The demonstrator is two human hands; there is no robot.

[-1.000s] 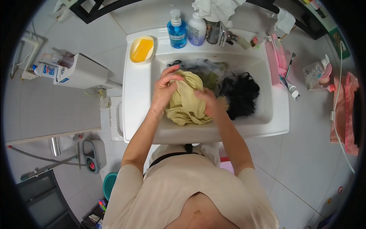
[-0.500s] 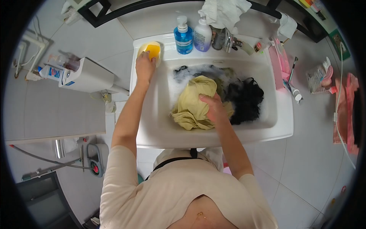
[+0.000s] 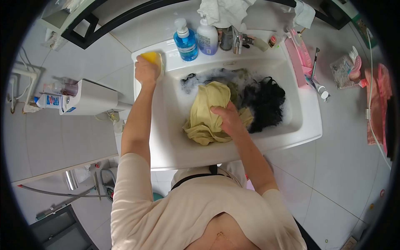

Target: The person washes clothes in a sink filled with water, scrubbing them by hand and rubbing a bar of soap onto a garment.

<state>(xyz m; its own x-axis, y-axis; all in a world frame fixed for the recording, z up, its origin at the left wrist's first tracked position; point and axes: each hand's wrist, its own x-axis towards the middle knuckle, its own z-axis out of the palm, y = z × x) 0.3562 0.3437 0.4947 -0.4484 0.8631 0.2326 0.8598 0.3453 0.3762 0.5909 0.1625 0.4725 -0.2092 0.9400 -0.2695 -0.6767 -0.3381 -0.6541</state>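
Note:
At the sink's back left corner, my left hand (image 3: 146, 71) is closed on a yellow bar of soap (image 3: 151, 57), its fingers partly hidden. A pale soap dish (image 3: 162, 68) shows beside the bar. My right hand (image 3: 228, 118) grips a bunched pale yellow garment (image 3: 208, 104), thumb on top and the other fingers hidden by the cloth. This garment rests in the white sink (image 3: 166, 143). Black fabric (image 3: 264, 104) lies in sudsy water to its right, and a darker olive cloth (image 3: 237, 79) is behind.
A blue pump bottle (image 3: 186, 43) and a white-and-purple pump bottle (image 3: 207, 39) stand on the back ledge near the faucet (image 3: 237, 41). White cloth (image 3: 225, 11) hangs above them. To the right are a pink holder (image 3: 296, 60) and a toothpaste tube (image 3: 321, 89).
My left hand has shifted left over the soap and its fingers have closed round it. My right hand keeps its grip on the yellow garment. The camera view has turned slightly.

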